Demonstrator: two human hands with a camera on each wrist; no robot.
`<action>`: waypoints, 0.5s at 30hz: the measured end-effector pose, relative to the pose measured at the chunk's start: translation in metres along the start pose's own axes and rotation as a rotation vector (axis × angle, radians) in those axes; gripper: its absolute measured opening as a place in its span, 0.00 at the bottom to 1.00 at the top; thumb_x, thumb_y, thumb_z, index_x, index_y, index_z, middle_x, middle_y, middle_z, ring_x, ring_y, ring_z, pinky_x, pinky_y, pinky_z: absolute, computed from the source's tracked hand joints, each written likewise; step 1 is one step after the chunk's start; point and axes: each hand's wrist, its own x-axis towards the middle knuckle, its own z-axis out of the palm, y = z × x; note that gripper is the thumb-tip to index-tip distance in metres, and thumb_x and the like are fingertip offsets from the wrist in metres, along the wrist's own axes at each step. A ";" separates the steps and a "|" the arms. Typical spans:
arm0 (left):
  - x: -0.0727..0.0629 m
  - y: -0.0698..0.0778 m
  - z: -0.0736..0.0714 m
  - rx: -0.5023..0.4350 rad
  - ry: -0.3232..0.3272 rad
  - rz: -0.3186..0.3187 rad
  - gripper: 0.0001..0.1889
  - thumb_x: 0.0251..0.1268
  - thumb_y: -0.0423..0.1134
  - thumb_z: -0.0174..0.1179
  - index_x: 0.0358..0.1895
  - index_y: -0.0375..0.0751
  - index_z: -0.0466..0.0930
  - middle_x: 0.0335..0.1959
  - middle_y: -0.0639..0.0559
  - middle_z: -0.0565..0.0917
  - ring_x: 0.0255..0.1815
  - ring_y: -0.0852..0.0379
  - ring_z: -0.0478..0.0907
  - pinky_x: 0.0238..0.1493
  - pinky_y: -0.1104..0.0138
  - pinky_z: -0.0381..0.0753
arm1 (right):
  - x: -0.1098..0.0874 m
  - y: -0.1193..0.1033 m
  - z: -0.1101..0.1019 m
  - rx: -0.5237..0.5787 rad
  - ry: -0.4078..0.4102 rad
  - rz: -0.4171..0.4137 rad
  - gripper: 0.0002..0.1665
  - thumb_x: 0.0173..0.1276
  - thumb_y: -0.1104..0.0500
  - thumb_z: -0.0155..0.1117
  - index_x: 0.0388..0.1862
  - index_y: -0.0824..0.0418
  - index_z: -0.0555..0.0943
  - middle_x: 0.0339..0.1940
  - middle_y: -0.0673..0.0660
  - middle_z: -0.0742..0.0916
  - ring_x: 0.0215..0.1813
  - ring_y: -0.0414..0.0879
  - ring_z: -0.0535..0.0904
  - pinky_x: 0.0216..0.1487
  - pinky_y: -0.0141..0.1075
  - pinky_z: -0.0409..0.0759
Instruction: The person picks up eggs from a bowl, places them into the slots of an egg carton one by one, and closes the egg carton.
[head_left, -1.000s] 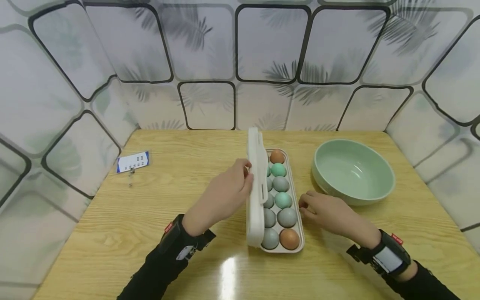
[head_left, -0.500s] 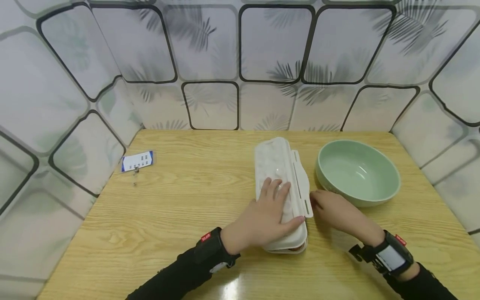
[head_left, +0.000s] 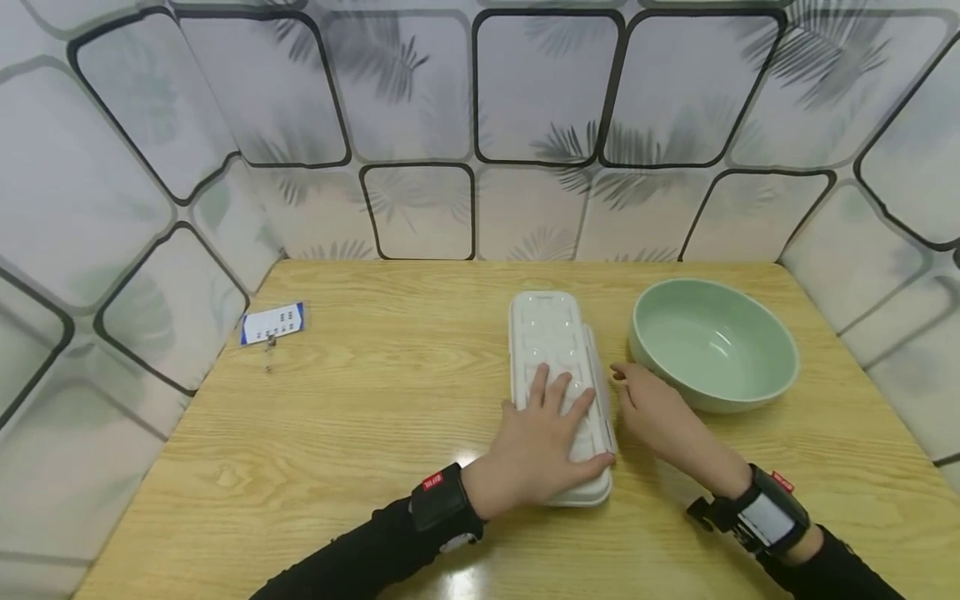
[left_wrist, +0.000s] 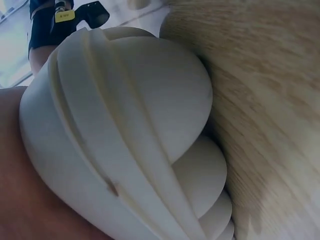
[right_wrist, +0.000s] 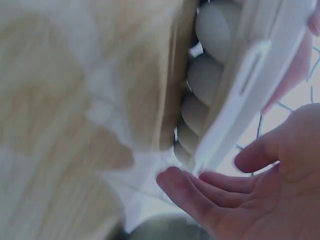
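Note:
A white egg carton lies lengthwise on the table, its lid down and the eggs inside hidden. Across the near half of the lid, my left hand rests with its fingers spread. My right hand is just right of the carton, by the long side flap, with fingers loosely bent. In the right wrist view the flap hangs above the rounded cups, and the right hand's thumb and fingers are apart with nothing between them. The left wrist view shows the carton's end close up.
A pale green bowl stands to the right, just beyond my right hand. On the table's far left lies a white and blue card with a clip. Patterned sheeting walls the wooden table at back and sides.
The carton's lid, upright a second ago, has come down under my left hand and covers the eggs. Its side flap has tilted down since. The right hand has shifted slightly away from me.

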 end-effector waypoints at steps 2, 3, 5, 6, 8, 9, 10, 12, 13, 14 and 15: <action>0.000 -0.001 -0.001 0.011 -0.005 0.012 0.43 0.69 0.77 0.39 0.82 0.60 0.52 0.82 0.45 0.55 0.85 0.36 0.46 0.58 0.33 0.75 | 0.002 -0.005 0.003 0.046 0.000 0.004 0.28 0.82 0.58 0.41 0.72 0.76 0.66 0.64 0.75 0.79 0.67 0.70 0.76 0.65 0.62 0.74; -0.001 -0.001 -0.002 0.014 -0.007 0.017 0.43 0.69 0.76 0.39 0.82 0.60 0.52 0.82 0.45 0.55 0.84 0.36 0.46 0.58 0.33 0.75 | 0.003 -0.008 0.005 0.062 -0.002 0.000 0.30 0.83 0.57 0.40 0.74 0.76 0.64 0.68 0.75 0.77 0.69 0.70 0.74 0.68 0.62 0.72; -0.001 -0.002 -0.002 0.012 -0.008 0.030 0.43 0.70 0.76 0.39 0.82 0.59 0.52 0.82 0.45 0.56 0.84 0.36 0.47 0.58 0.33 0.75 | 0.005 -0.012 0.009 0.077 -0.005 -0.001 0.31 0.84 0.54 0.40 0.76 0.75 0.61 0.71 0.75 0.75 0.71 0.70 0.72 0.70 0.63 0.70; -0.001 -0.002 -0.002 0.009 -0.004 0.037 0.43 0.70 0.76 0.39 0.82 0.58 0.52 0.82 0.45 0.56 0.84 0.36 0.47 0.58 0.33 0.75 | 0.005 -0.013 0.011 0.074 -0.006 -0.002 0.31 0.85 0.54 0.40 0.76 0.74 0.61 0.72 0.75 0.74 0.72 0.70 0.71 0.70 0.63 0.69; -0.001 -0.003 0.000 0.010 0.010 0.052 0.44 0.70 0.76 0.40 0.82 0.57 0.52 0.82 0.45 0.57 0.84 0.36 0.49 0.58 0.33 0.75 | 0.005 -0.014 0.014 0.075 -0.010 0.008 0.32 0.85 0.54 0.37 0.77 0.74 0.60 0.73 0.74 0.73 0.73 0.70 0.70 0.71 0.62 0.68; -0.001 -0.003 0.000 0.012 0.020 0.058 0.44 0.70 0.75 0.40 0.82 0.56 0.52 0.82 0.45 0.57 0.84 0.36 0.49 0.58 0.32 0.75 | 0.005 -0.015 0.015 0.086 -0.016 0.020 0.32 0.86 0.53 0.36 0.77 0.74 0.60 0.74 0.74 0.72 0.73 0.70 0.69 0.72 0.62 0.68; -0.001 -0.003 0.002 0.014 0.029 0.063 0.44 0.70 0.75 0.39 0.82 0.54 0.52 0.82 0.45 0.57 0.84 0.36 0.49 0.58 0.32 0.75 | 0.005 -0.016 0.016 0.096 -0.023 0.032 0.33 0.86 0.51 0.34 0.78 0.74 0.59 0.74 0.74 0.71 0.74 0.70 0.68 0.72 0.62 0.67; 0.000 -0.004 0.004 0.017 0.049 0.068 0.45 0.70 0.75 0.39 0.82 0.52 0.52 0.82 0.46 0.58 0.84 0.36 0.50 0.57 0.33 0.75 | 0.005 -0.017 0.018 0.113 -0.033 0.047 0.36 0.87 0.47 0.31 0.79 0.74 0.56 0.75 0.73 0.70 0.75 0.70 0.67 0.73 0.62 0.66; 0.000 -0.004 0.005 0.015 0.056 0.069 0.46 0.70 0.75 0.38 0.82 0.50 0.52 0.82 0.46 0.58 0.84 0.36 0.50 0.58 0.33 0.75 | 0.005 -0.019 0.018 0.125 -0.035 0.054 0.37 0.86 0.47 0.30 0.79 0.73 0.55 0.76 0.73 0.69 0.75 0.70 0.67 0.73 0.63 0.66; 0.000 -0.005 0.005 0.011 0.060 0.069 0.46 0.70 0.75 0.38 0.82 0.49 0.51 0.82 0.47 0.58 0.84 0.37 0.49 0.58 0.33 0.75 | 0.005 -0.021 0.019 0.132 -0.036 0.062 0.37 0.86 0.46 0.30 0.79 0.73 0.54 0.76 0.73 0.69 0.75 0.70 0.67 0.72 0.63 0.66; -0.001 -0.005 0.005 0.005 0.065 0.068 0.47 0.71 0.75 0.38 0.82 0.48 0.51 0.82 0.47 0.58 0.84 0.37 0.49 0.58 0.32 0.74 | 0.005 -0.024 0.019 0.135 -0.041 0.072 0.38 0.86 0.46 0.29 0.80 0.73 0.53 0.76 0.73 0.68 0.75 0.70 0.67 0.73 0.63 0.66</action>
